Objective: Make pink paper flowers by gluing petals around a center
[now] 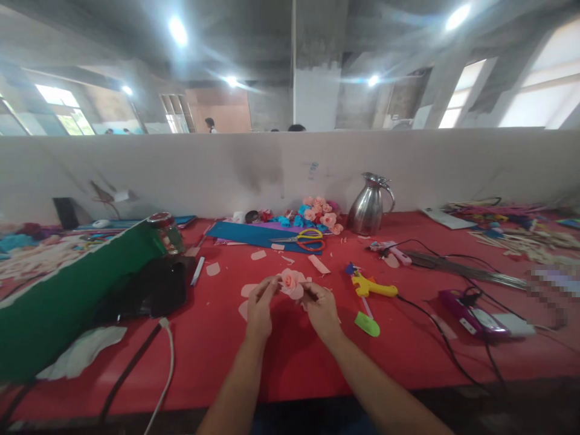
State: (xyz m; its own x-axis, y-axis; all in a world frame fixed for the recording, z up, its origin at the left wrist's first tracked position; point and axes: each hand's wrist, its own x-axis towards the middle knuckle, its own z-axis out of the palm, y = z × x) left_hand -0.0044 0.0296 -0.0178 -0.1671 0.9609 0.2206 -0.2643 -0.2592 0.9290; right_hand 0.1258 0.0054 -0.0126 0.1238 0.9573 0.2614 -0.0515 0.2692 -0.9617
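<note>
Presently, one pink craft rose (291, 281), left of the yellow glue gun (374, 288), is pinched by left hand (260, 311) and right hand (322, 309), both closed on it; apparently petal-shaping, which calls for a light, steady fingertip hold.

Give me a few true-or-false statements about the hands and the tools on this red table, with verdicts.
1. The left hand and right hand hold a pink flower between them. True.
2. The yellow glue gun lies left of the left hand. False: it lies right of the right hand.
3. The scissors rest on the blue sheet. True.
4. The metal jug lies tipped over. False: it stands upright.
</note>
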